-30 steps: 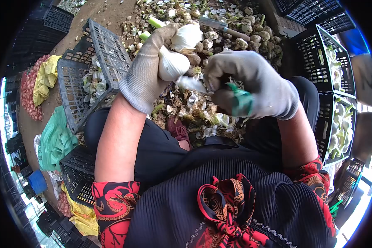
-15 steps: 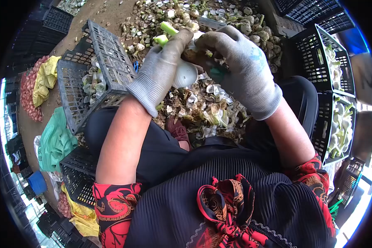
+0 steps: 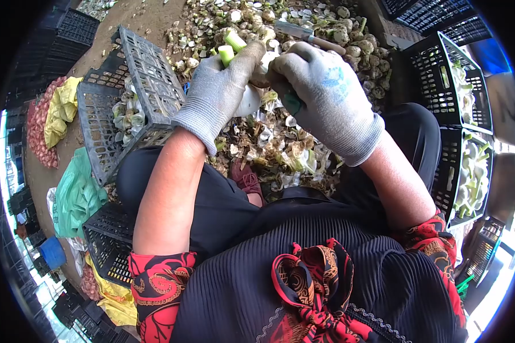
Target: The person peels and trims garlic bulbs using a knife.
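My left hand [image 3: 226, 77], in a grey knit glove with a soiled thumb, is closed around garlic bulbs with cut green stems [image 3: 230, 48] poking up past the thumb. A white bulb [image 3: 248, 103] shows below its palm. My right hand [image 3: 320, 86], gloved alike with a blue stain on the back, has its fingers curled in a pinch at the garlic bulb [image 3: 261, 68] between both hands. Something dark green [image 3: 292, 103] shows under the right palm; I cannot tell what it is. Just beyond the right knuckles is a knife [image 3: 320, 43] with a brownish handle.
Untrimmed garlic [image 3: 363, 48] is heaped ahead. Peeled skins [image 3: 286, 148] cover the ground between my legs. A tilted black crate [image 3: 154, 80] stands left; crates of trimmed garlic [image 3: 472, 171] stand right. Left also lie a green bag [image 3: 77, 194] and a red net sack [image 3: 43, 126].
My right hand has shifted slightly down and left, uncovering the knife's handle. The stems in my left hand have tilted a little more upright.
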Demonstrator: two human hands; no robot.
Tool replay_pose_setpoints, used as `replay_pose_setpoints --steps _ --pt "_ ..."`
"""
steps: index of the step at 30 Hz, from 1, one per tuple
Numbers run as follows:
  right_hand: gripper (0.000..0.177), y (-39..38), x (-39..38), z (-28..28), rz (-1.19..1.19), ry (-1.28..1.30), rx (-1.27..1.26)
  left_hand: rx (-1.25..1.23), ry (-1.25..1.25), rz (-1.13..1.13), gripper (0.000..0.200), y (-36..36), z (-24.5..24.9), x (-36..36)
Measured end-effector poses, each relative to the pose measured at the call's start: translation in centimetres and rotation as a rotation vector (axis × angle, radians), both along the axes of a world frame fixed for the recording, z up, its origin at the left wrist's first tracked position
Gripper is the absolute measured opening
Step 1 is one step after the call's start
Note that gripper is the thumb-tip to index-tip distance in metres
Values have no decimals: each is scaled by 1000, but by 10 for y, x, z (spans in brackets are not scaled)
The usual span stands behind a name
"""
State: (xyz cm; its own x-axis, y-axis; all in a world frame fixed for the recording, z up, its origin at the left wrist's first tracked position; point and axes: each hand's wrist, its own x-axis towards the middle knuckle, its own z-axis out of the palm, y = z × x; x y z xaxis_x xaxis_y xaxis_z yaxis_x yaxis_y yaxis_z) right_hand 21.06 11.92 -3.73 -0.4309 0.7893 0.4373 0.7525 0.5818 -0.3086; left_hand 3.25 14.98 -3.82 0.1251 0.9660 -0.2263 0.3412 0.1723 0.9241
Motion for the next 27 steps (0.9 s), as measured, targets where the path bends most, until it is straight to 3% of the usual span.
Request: replay_pose_setpoints --steps 7,11,14,15,16,20,22,24,26,27 --pt "24 -1 7 -11 166 -359 -263 -113 -293 86 54 10 -4 -4" --pt "23 -4 17 -42 205 -192 -436 -221 -530 -23 56 26 -9 -24" --pt "19 3 16 -37 114 20 -405 -176 -630 -19 54 27 -10 -22" --pt "19 5 16 -39 146 170 -452 -151 -640 2 54 26 -10 -19" --pt "32 4 15 -40 162 281 -454 -126 -651 19 54 25 -9 -14" --pt "70 4 11 -26 281 1302 -1256 -32 -687 107 48 21 -8 6" --pt "72 7 -4 -30 401 1574 -1314 -13 -520 102 48 10 -4 25" --pt "71 7 -16 -33 344 1798 -1348 -39 -230 88 48 7 -3 41" --pt "69 17 -11 -35 307 1906 -1334 -54 -168 2 50 12 1 50" --pt "70 17 -3 -33 240 1906 -1288 50 -196 -68 50 16 0 53"
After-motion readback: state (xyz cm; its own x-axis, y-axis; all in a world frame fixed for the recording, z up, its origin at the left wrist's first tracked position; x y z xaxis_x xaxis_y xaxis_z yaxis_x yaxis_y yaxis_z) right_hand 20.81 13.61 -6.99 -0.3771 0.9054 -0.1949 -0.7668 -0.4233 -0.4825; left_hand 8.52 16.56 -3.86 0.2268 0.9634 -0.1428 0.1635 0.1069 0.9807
